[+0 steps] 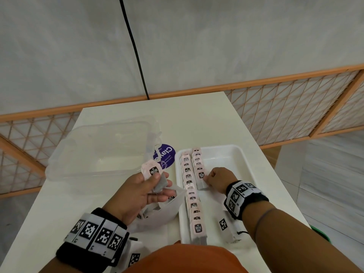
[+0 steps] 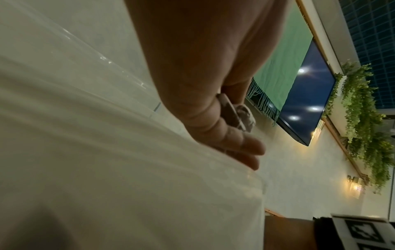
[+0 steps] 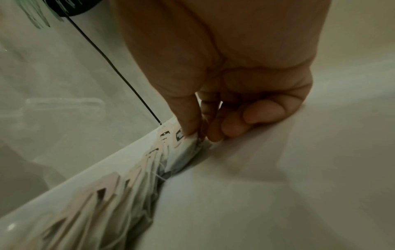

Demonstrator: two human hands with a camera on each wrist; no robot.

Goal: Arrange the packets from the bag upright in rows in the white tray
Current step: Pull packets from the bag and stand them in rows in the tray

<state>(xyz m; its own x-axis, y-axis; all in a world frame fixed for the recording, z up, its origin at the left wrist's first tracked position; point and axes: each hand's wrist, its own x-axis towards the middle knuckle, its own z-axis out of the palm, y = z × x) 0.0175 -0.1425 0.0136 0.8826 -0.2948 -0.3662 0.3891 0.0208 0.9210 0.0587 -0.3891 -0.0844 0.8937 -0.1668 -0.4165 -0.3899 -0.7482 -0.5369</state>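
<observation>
A white tray (image 1: 232, 154) holds tea packets with pink tags, standing in two rows. The long left row (image 1: 192, 196) runs along the tray's left wall. The shorter second row (image 1: 198, 162) begins at the far end. My right hand (image 1: 206, 180) pinches the nearest packet (image 1: 201, 178) of that second row between thumb and fingers (image 3: 190, 125), low on the tray floor (image 3: 267, 186). My left hand (image 1: 157, 186), just left of the tray, grips a few packets (image 1: 152, 170), also seen edge-on as packets (image 2: 235, 116). The translucent white bag (image 1: 167, 211) lies under its fingers.
A clear plastic container (image 1: 98, 148) lies on the white table (image 1: 197, 119) at the far left. A purple round sticker (image 1: 166, 154) sits between it and the tray. A black cable (image 1: 136, 48) hangs behind. The right half of the tray floor is bare.
</observation>
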